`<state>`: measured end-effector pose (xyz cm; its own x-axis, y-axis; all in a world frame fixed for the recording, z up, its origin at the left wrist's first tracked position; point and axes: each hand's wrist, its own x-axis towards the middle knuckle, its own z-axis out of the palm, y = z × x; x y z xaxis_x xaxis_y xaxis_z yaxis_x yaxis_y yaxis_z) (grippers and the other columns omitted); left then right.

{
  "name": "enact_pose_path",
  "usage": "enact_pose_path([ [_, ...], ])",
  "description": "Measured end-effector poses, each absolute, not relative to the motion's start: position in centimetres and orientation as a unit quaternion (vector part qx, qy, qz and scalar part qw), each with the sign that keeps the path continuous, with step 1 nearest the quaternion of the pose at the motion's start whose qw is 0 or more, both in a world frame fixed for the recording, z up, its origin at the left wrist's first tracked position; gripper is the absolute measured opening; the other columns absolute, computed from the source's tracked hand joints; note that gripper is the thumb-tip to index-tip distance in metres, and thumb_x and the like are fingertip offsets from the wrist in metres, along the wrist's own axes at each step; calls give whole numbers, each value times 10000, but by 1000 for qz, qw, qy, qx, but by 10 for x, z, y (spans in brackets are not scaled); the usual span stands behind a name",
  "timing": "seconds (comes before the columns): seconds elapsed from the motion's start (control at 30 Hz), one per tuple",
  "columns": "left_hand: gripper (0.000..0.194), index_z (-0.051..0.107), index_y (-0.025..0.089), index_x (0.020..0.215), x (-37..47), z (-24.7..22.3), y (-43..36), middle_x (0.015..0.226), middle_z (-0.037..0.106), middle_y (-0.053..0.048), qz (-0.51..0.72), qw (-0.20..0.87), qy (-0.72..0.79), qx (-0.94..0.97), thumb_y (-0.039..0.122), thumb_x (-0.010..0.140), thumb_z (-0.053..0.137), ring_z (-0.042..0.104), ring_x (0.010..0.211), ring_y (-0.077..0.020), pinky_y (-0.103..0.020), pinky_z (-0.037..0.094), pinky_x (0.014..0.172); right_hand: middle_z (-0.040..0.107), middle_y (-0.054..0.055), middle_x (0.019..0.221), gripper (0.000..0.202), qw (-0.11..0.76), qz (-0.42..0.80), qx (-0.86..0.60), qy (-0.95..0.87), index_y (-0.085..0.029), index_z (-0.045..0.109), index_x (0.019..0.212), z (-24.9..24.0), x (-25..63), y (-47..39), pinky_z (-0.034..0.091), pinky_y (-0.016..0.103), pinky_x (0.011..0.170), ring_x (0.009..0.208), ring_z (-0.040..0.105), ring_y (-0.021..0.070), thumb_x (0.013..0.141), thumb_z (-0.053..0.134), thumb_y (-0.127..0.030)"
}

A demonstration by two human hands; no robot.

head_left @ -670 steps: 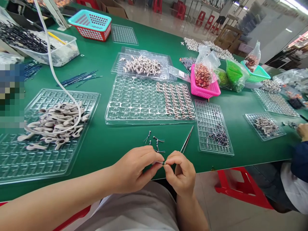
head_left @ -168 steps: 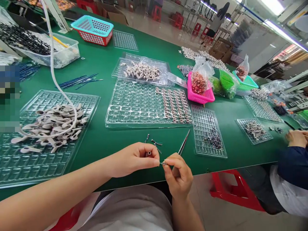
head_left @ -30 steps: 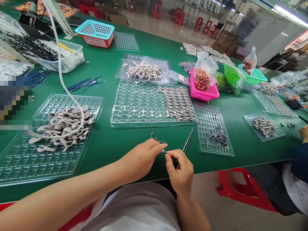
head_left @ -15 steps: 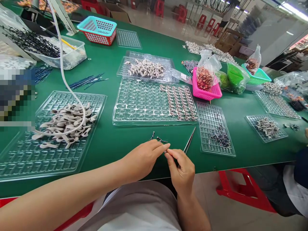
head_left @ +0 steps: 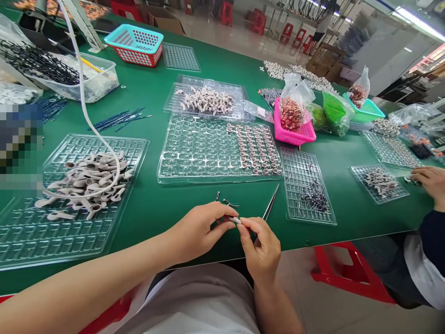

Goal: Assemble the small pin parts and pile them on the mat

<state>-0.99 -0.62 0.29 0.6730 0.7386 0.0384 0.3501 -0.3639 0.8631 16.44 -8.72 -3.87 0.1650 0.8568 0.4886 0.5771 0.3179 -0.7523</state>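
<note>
In front of my body my two hands meet over the near edge of the table. Thumb and fingers of my left hand (head_left: 200,232) pinch a small pale earbud shell (head_left: 237,220). My right hand (head_left: 262,250) is closed too, its thumb and forefinger gripping the shell's other end. Steel tweezers (head_left: 271,202) point away from behind the right hand; whether that hand holds them I cannot tell. Just beyond my left fingers lie small dark wired parts (head_left: 229,203). Farther off is a clear moulded tray (head_left: 194,148), its right side filled with rows of shells (head_left: 259,146).
Loose shells are piled on a left tray (head_left: 132,144), under a white cable (head_left: 83,88). To the right stand a tray of dark parts (head_left: 294,185) and a pink basket (head_left: 295,137). At far right a co-worker's hand (head_left: 433,183) touches small parts.
My left thumb and fingers have spread a little, so the pale shell between my hands now shows. A co-worker's hand has come into view at the right. The view has shifted slightly.
</note>
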Motion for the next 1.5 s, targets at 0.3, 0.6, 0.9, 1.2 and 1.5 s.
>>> enact_pose_path([
  [0.3,162,689,198,1054,-9,2,-7,949,735,-18,245,469,329,782,201,937,578,671,856,-146,-244,509,769,719,23,872,179,525,150,-563,-620,-233,685,1035,-38,166,-89,533,265,624,748,677,145,904,644,-118],
  [0.6,140,697,196,1010,-10,-2,-6,872,725,2,286,425,297,806,134,916,614,670,789,-118,-194,498,718,724,27,877,300,553,153,-526,-628,-242,678,1089,-42,166,-90,476,250,550,746,663,146,866,666,-41],
  [0.9,128,701,195,1008,-10,-2,-6,882,737,-7,283,408,289,818,144,918,627,678,805,-129,-201,499,732,713,21,875,311,549,147,-525,-633,-248,666,1097,-41,166,-90,510,276,625,750,652,144,867,663,-38],
  [1.2,141,727,226,1013,-10,5,-6,925,753,2,241,492,335,767,233,912,629,683,820,-144,-234,505,737,681,-2,895,238,542,220,-548,-598,-258,654,1082,-37,167,-88,525,253,665,748,639,128,883,662,-127],
  [1.5,148,732,219,1014,-14,23,-5,952,742,-20,243,477,373,758,261,901,647,671,851,-163,-258,510,754,696,8,925,176,519,235,-574,-588,-254,664,1075,-43,173,-90,540,246,721,802,667,142,903,649,-220],
])
